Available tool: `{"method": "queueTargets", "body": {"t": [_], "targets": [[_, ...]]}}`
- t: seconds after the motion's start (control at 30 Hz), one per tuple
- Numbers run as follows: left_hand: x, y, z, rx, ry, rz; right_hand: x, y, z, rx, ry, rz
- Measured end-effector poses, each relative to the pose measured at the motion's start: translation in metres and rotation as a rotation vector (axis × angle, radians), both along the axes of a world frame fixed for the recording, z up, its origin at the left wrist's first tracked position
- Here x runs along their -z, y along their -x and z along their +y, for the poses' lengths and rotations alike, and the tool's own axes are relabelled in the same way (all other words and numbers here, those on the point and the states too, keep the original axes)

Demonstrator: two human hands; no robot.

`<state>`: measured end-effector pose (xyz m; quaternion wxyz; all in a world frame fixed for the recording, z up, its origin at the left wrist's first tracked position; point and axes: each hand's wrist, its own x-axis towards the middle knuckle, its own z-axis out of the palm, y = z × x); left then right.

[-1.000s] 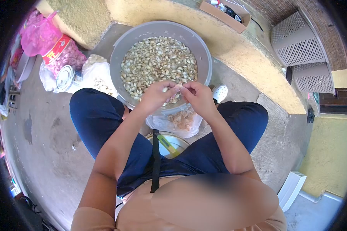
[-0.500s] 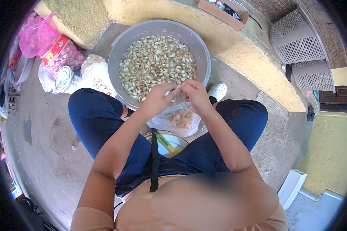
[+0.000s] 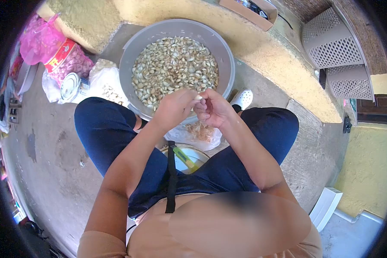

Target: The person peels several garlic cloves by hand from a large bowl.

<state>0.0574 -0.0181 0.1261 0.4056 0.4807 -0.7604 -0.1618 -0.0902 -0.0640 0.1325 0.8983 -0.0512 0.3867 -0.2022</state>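
Left hand (image 3: pixel 174 108) and right hand (image 3: pixel 213 109): fingertips pressed together at the midline, both curled inward, not spread. Between them a single pale clove (image 3: pixel 198 98), pinched from both sides; only its tip shows, the rest is covered by the fingers. Cannot tell whether skin is on or off it. The clove sits at 12 o'clock of the meeting point of the two hands, just over the near rim of the grey basin (image 3: pixel 129 56). The basin lies at 12 o'clock from the hands, and the left hand overlaps its near edge. It is filled with a heap of loose cloves (image 3: pixel 174 64). At 6 o'clock from the hands, directly below them and between the knees: a clear bag of brownish peelings (image 3: pixel 201 131). Further toward 6 o'clock, a white bowl (image 3: pixel 198 155) with a green-handled tool (image 3: pixel 184 157) lying in it. At 3 o'clock from the right hand, near the basin's rim, a white clog (image 3: pixel 244 99). At 9 to 10 o'clock from the left hand, on the floor beside the basin: a white plastic bag (image 3: pixel 109 84), a tin can (image 3: pixel 69 87) on its side, and a red-labelled net sack (image 3: pixel 71 58), with a pink bag (image 3: pixel 41 41) beyond.
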Motion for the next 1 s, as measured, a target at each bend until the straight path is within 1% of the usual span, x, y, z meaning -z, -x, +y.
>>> {"method": "queueTargets", "body": {"t": [0.1, 0.17, 0.2, 0.27, 0.3, 0.37, 0.4, 0.5, 0.57, 0.6, 0.67, 0.7, 0.77, 0.87, 0.97, 1.0], "targets": [[0.008, 0.009, 0.002, -0.109, -0.032, 0.163, -0.005, -0.003, -0.001, 0.026, 0.064, 0.119], [0.011, 0.018, 0.001, -0.188, -0.081, 0.281, 0.006, -0.005, 0.003, 0.109, 0.243, 0.211], [0.011, 0.020, 0.001, -0.203, -0.285, 0.416, 0.011, -0.006, 0.006, 0.152, 0.330, 0.259], [0.011, 0.022, -0.004, -0.231, -0.697, 0.681, 0.020, -0.017, 0.016, 0.211, 0.749, 0.494], [0.011, 0.022, -0.006, -0.207, -0.741, 0.746, 0.021, -0.020, 0.018, 0.236, 0.960, 0.612], [0.013, 0.017, -0.010, -0.160, -0.828, 0.876, 0.011, -0.016, 0.016, 0.150, 1.051, 0.723], [0.011, 0.013, -0.013, -0.150, -0.833, 0.837, 0.006, -0.014, 0.013, 0.104, 1.097, 0.774], [0.009, 0.000, -0.016, -0.141, -0.865, 0.742, 0.009, -0.005, 0.002, -0.030, 1.587, 1.048], [0.010, -0.002, -0.018, -0.154, -0.911, 0.711, 0.009, -0.002, -0.001, -0.074, 1.751, 1.030], [0.009, -0.003, -0.018, -0.115, -0.906, 0.643, 0.008, -0.001, -0.002, -0.098, 1.833, 1.019], [0.005, -0.005, -0.017, -0.041, -0.894, 0.507, 0.002, 0.000, -0.001, -0.135, 1.909, 1.024], [0.007, -0.006, -0.016, -0.003, -0.936, 0.594, 0.000, -0.001, 0.000, -0.155, 1.949, 1.024], [0.007, -0.007, -0.015, 0.074, -1.015, 0.773, 0.000, -0.001, 0.000, -0.161, 1.950, 1.004], [-0.007, -0.007, -0.012, -0.008, -1.179, 0.844, 0.002, -0.004, 0.001, -0.109, 1.978, 0.988], [0.008, -0.004, -0.012, 0.027, -1.147, 1.023, 0.003, -0.008, 0.004, -0.058, 2.022, 1.002], [0.009, -0.003, -0.011, 0.003, -1.155, 1.051, 0.002, -0.010, 0.005, -0.045, 2.037, 1.009]]}}
